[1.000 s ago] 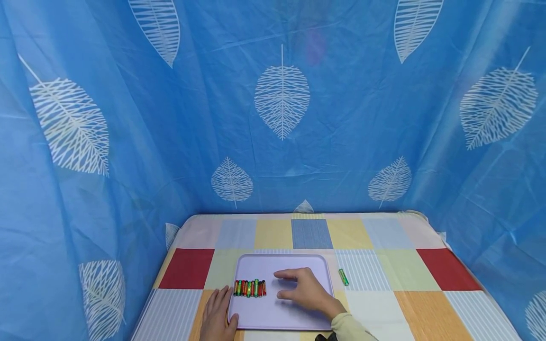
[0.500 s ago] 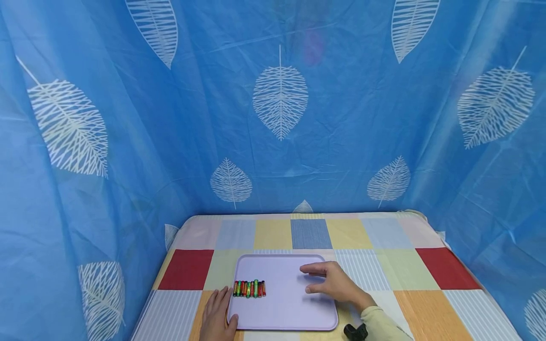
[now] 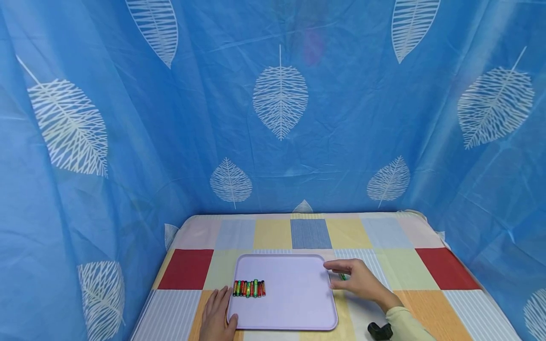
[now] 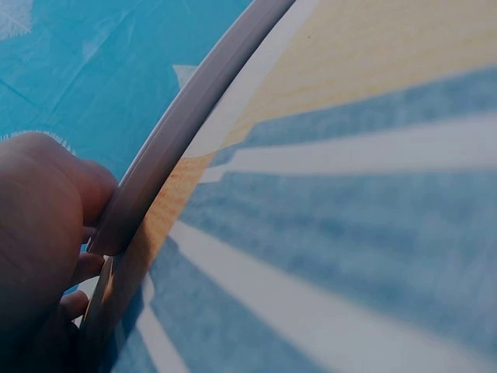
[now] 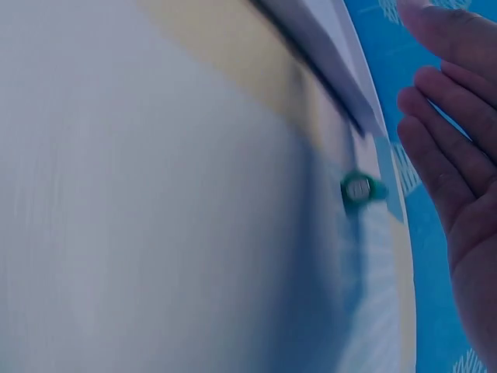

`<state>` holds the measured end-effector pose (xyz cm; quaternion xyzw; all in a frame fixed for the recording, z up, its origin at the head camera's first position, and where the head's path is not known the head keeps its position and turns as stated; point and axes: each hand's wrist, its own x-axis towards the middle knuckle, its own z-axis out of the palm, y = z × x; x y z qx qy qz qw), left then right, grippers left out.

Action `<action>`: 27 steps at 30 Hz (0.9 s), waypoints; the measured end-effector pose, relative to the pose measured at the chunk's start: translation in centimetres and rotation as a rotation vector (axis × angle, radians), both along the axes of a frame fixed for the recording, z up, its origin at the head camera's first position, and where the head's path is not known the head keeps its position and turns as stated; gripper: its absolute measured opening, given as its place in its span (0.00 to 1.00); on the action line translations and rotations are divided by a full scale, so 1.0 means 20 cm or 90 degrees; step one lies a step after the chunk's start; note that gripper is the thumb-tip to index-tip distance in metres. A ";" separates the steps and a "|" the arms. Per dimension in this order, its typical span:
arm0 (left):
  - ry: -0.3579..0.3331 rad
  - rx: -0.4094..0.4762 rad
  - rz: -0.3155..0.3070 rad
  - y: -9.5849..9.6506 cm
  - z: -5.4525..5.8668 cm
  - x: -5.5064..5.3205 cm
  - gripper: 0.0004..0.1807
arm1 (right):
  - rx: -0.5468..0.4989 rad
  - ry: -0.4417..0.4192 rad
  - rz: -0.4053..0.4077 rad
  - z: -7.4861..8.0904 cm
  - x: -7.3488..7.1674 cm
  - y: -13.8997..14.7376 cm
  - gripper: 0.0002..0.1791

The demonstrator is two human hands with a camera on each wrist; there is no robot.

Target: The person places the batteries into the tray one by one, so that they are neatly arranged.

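Observation:
A row of several red and green batteries (image 3: 249,289) lies side by side at the left of a pale lilac tray (image 3: 298,308). My left hand (image 3: 216,317) is at the tray's left edge, fingers extended; the left wrist view has its thumb against the tray rim (image 4: 178,116). My right hand (image 3: 360,282) hovers just beyond the tray's right edge, thumb and fingers apart and holding nothing. A single green battery (image 3: 343,276) lies on the cloth there, mostly hidden behind the fingers. In the right wrist view this green battery (image 5: 359,190) shows its silver end, apart from the hand.
A patchwork tablecloth (image 3: 439,310) covers the table under the tray. Blue leaf-print curtains (image 3: 337,118) hang behind and on both sides. A black device (image 3: 379,331) is at the right wrist.
My right hand has moved rightward from over the tray to the loose green battery beside it, staying spread. The left hand and the battery row have kept their places.

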<state>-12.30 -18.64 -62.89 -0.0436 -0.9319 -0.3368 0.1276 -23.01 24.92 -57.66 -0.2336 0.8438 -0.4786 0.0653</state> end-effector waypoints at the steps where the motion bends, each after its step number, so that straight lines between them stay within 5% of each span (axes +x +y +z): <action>1: 0.002 -0.003 0.001 0.00 0.00 0.00 0.36 | 0.004 -0.008 -0.008 0.00 0.00 0.02 0.29; 13: -0.006 -0.002 -0.003 0.00 0.01 0.00 0.37 | 0.023 -0.026 -0.049 0.01 0.02 0.19 0.30; 19: 0.027 -0.010 -0.003 0.00 0.00 0.00 0.36 | 0.034 -0.025 -0.066 -0.01 0.01 0.22 0.29; 27: -0.010 -0.002 -0.003 0.00 0.01 0.01 0.37 | 0.067 -0.024 -0.091 -0.05 0.00 0.22 0.29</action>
